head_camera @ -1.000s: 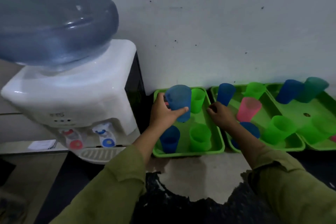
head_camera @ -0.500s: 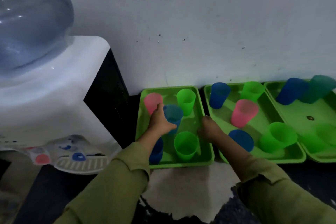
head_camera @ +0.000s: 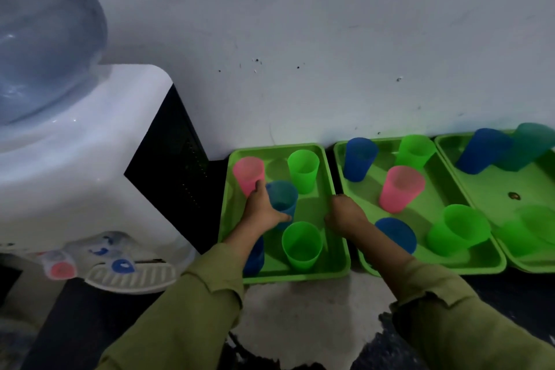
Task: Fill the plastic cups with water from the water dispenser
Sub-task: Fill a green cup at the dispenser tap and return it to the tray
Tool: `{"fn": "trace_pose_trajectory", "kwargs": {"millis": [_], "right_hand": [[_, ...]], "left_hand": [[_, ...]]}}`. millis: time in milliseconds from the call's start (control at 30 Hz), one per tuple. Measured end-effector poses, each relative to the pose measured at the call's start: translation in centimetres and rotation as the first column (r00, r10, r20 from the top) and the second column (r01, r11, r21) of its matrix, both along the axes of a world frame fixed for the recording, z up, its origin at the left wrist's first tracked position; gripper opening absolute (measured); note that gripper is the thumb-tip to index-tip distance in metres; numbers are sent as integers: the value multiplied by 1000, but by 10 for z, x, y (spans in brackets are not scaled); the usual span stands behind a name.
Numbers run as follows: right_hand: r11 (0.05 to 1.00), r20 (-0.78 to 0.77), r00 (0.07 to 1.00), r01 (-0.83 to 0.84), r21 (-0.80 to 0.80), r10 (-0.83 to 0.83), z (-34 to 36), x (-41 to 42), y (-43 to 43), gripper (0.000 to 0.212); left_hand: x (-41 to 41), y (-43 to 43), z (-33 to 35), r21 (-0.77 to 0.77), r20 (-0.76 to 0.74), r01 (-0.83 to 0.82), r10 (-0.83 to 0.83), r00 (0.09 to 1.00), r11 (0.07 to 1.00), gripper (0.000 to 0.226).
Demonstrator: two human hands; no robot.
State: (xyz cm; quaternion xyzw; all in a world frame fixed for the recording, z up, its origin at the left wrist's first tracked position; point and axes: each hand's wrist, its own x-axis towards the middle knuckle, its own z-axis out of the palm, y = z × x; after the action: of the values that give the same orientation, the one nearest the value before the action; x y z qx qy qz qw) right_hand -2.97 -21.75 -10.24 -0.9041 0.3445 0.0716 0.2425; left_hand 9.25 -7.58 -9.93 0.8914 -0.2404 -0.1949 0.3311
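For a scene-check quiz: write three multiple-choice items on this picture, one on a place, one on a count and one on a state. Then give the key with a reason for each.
1. Where in the leftmost tray does the pink cup stand?
A. far left corner
B. near right corner
C. dead centre

2. How many green cups stand in that tray?
A. one
B. two
C. four

3. What is the state of the light blue cup?
A. lying on its side
B. under the dispenser's tap
C. gripped by the left hand

Key:
1 A, it stands at the wall-side left corner.
2 B, one is at the far right and the other near the front.
3 C, the hand is wrapped round it as it stands upright in the tray.
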Motion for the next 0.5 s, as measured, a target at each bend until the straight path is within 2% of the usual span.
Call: {"fn": "trace_pose_trajectory", "kwargs": {"millis": [133, 267, 367, 500], "right_hand": [[999, 171, 985, 18, -38, -11, 5, 10, -8, 47], [1000, 360, 933, 7, -20, 1, 13, 36, -17, 73], [999, 360, 932, -23, -29, 32, 17, 58, -23, 90], [999, 337, 942, -18, 30, 7, 16, 77, -28, 98]], "left_hand": [[3, 2, 5, 11, 0, 17, -17, 1000, 1000, 91], [5, 6, 8, -12, 12, 26, -26, 1000, 1000, 87], [5, 10, 7, -49, 23, 12, -11, 1000, 999, 81], [6, 18, 6, -103, 17, -1, 2, 1000, 995, 69]]}}
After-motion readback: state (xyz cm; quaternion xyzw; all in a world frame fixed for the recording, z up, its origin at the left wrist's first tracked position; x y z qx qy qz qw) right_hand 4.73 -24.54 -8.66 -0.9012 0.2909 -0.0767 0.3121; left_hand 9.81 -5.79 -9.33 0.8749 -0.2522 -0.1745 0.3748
